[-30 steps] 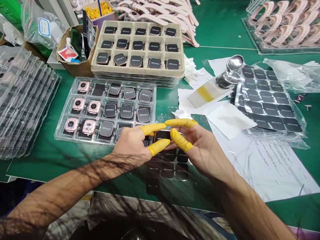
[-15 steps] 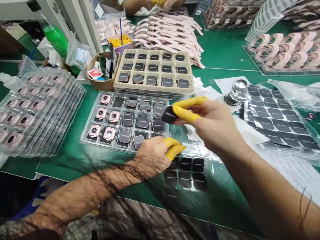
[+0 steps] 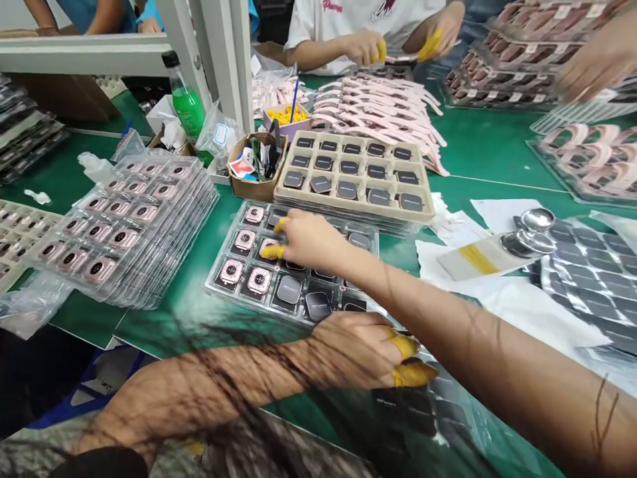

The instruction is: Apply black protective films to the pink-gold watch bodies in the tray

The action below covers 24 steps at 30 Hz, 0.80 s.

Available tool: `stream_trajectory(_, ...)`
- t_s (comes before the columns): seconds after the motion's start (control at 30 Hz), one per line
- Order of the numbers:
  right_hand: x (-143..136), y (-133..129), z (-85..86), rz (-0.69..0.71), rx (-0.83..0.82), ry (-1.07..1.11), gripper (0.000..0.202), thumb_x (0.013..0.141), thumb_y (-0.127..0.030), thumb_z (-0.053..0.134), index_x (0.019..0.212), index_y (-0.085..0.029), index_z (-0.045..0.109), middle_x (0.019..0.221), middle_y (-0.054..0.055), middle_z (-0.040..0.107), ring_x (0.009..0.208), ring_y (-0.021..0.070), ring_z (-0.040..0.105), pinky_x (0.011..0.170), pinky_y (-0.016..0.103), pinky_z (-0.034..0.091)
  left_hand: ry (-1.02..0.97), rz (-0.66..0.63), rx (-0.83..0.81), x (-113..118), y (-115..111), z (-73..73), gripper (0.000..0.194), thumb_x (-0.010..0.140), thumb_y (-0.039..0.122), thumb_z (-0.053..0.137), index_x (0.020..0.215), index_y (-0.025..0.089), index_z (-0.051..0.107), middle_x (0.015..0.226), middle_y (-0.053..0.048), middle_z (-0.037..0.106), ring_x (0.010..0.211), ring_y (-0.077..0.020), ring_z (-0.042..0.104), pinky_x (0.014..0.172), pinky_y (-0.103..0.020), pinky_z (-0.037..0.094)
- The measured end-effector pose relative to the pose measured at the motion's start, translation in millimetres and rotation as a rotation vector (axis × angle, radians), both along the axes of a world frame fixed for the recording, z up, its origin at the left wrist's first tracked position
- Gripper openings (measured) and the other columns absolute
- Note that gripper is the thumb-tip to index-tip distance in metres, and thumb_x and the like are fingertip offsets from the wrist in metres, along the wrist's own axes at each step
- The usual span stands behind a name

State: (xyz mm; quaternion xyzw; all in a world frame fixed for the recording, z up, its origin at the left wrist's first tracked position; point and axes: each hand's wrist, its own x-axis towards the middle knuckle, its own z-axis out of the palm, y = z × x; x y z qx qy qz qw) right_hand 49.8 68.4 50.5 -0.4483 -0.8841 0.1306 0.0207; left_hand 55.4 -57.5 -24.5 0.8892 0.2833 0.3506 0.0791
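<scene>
My right hand [image 3: 316, 242] is over the clear tray [image 3: 215, 287], its yellow-covered thumb and finger apart above the second column, beside a pink watch case [image 3: 267, 248]. No held piece shows between them. The tray holds pink cases at left and dark square pieces [image 3: 288, 290] to the right. My left hand [image 3: 361, 352] is closed at the tray's front right corner, yellow-covered fingers bent together over the sheet of black squares [image 3: 415, 408]. Something dark shows at those fingertips, too small to name. My right forearm passes above the left fingers.
Stacked clear trays [image 3: 164, 226] stand at left. Behind the tray are a beige tray [image 3: 421, 207] of dark squares, a cardboard box [image 3: 253, 188] and pink straps [image 3: 368, 109]. At right are a metal dispenser [image 3: 527, 242] and black-square sheets [image 3: 592, 265]. Another person works opposite.
My right hand has moved left over the tray, and the black square it held no longer shows in its fingers. My left hand stays by the sheet. The view has shifted, showing more of the person opposite.
</scene>
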Motion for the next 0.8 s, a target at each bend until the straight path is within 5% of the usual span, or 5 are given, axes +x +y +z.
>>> stream_trajectory(0.17, 2.6, -19.3, -2.0, 0.068, 0.036, 0.004, 0.042, 0.095, -0.045, 0.066, 0.121, -0.013, 0.068, 0.119, 0.021, 0.064, 0.096, 0.0341, 0.074, 0.083, 0.046, 0.058, 0.051, -0.020, -0.054, -4.1, -3.4, 12.5, 0.029, 0.095, 0.044, 0.064, 0.076, 0.027, 0.080, 0.073, -0.008, 0.080, 0.070, -0.0234, 0.078, 0.071, -0.035, 0.067)
stream_trajectory(0.37, 1.8, -11.0, 2.2, 0.280, 0.103, 0.029, 0.021, 0.093, -0.032, 0.068, 0.092, -0.011, 0.073, 0.112, 0.023, 0.068, 0.087, 0.0295, 0.074, 0.077, 0.041, 0.058, 0.098, -0.050, -0.255, -6.1, -4.7, 21.7, 0.032, 0.097, 0.044, 0.057, 0.080, 0.029, 0.080, 0.081, -0.013, 0.080, 0.082, -0.0303, 0.080, 0.078, -0.043, 0.070)
stream_trajectory(0.57, -2.0, -11.4, 3.3, 0.448, 0.168, 0.092, 0.024, 0.100, -0.014, 0.047, 0.104, -0.010, 0.071, 0.110, 0.020, 0.075, 0.096, 0.0291, 0.075, 0.077, 0.036, 0.053, 0.072, -0.012, -0.278, -8.5, -7.1, 22.5, 0.035, 0.097, 0.045, 0.057, 0.076, 0.025, 0.077, 0.075, -0.014, 0.078, 0.080, -0.0323, 0.080, 0.080, -0.045, 0.069)
stream_trajectory(0.8, -9.8, -11.7, 11.1, 0.414, 0.064, 0.144, 0.022, 0.100, -0.010, 0.049, 0.097, -0.014, 0.069, 0.103, 0.008, 0.081, 0.101, 0.0195, 0.073, 0.085, 0.033, 0.048, 0.119, 0.086, -0.374, -12.1, -6.5, 35.5, 0.020, 0.089, 0.042, 0.066, 0.085, 0.027, 0.079, 0.074, -0.011, 0.079, 0.079, -0.0328, 0.078, 0.078, -0.044, 0.067)
